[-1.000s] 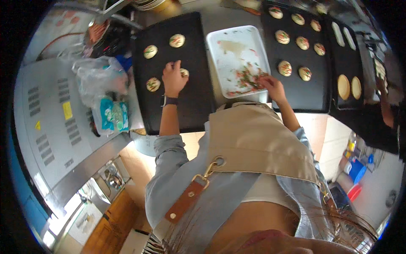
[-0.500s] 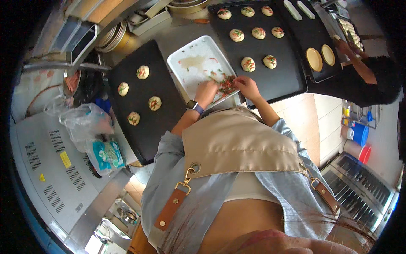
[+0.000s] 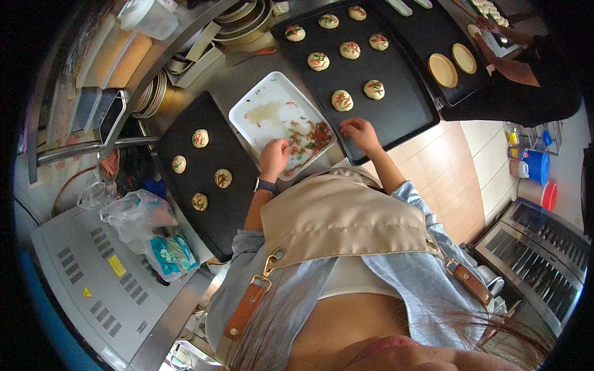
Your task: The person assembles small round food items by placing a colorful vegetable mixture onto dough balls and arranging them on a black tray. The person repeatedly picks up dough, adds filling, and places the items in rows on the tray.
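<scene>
My left hand (image 3: 274, 159) is closed at the left side of a white tray (image 3: 263, 93); what its curled fingers hold, if anything, is hidden. Red and green shredded topping (image 3: 318, 136) lies heaped in the tray's near right part. Just right of the tray, my right hand (image 3: 361, 134) hovers over the near corner of a black baking tray (image 3: 402, 111), fingers drawn together, their contents too small to make out. Several round dough buns with red and green shreds, such as the nearest bun (image 3: 342, 100), sit on it. A second black baking tray (image 3: 235, 207) at left carries more topped buns (image 3: 200, 138).
Grey vented equipment (image 3: 93, 278) stands at left with a plastic bag (image 3: 139, 213) and a teal packet (image 3: 172, 255) on it. Two round yellow dishes (image 3: 442, 70) rest on another black tray at far right, beside a co-worker's arm (image 3: 510, 69). Stacked metal pans (image 3: 247, 28) stand behind.
Both hands have drawn apart and out of the topping: the left toward the white tray's left side, the right past its right rim. The topping now shows more fully. The view has shifted.
</scene>
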Tool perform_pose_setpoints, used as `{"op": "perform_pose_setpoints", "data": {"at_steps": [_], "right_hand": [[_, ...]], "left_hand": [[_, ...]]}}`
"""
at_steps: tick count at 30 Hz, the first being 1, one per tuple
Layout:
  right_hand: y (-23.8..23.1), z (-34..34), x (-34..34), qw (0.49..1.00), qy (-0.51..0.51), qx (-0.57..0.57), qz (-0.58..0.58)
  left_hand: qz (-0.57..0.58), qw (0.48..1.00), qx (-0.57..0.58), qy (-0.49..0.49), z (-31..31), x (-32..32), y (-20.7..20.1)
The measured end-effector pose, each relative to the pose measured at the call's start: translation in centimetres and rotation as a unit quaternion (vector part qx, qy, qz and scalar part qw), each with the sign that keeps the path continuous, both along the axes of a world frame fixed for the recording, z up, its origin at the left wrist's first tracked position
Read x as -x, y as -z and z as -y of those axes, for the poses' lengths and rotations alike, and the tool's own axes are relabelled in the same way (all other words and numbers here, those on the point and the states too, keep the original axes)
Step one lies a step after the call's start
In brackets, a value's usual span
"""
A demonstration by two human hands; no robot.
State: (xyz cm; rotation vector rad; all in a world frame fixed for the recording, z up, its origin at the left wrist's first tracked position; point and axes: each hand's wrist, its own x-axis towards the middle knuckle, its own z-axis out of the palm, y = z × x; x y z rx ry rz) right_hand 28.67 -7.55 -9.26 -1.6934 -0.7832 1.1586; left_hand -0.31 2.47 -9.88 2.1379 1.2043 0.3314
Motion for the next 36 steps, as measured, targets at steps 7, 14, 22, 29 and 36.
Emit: {"op": "perform_pose_setpoints", "data": {"at_steps": [7,14,22,29,36], "right_hand": [[-1.6,0.6,-2.6,0.970,0.157,0.048,-0.178],[-0.8,1.6,-2.6,0.954,0.200,0.035,-0.222],[0.1,5.1,-3.4,0.940,0.254,0.051,-0.221],[0.5,4.4,-3.6,0.951,0.244,0.038,-0.186],[2.2,2.9,-3.3,0.958,0.227,0.021,-0.175]], "left_hand": [[-0.019,0.998,0.052,0.023,-0.7,-2.1,-2.4],[0.122,0.987,0.054,0.094,-6.6,-12.8,-5.2],[0.125,0.989,-0.067,0.049,-21.6,-22.1,-6.5],[0.044,0.994,-0.095,-0.004,-30.5,-25.8,-4.4],[0.009,0.997,-0.078,0.011,-32.2,-35.0,-3.1]]}}
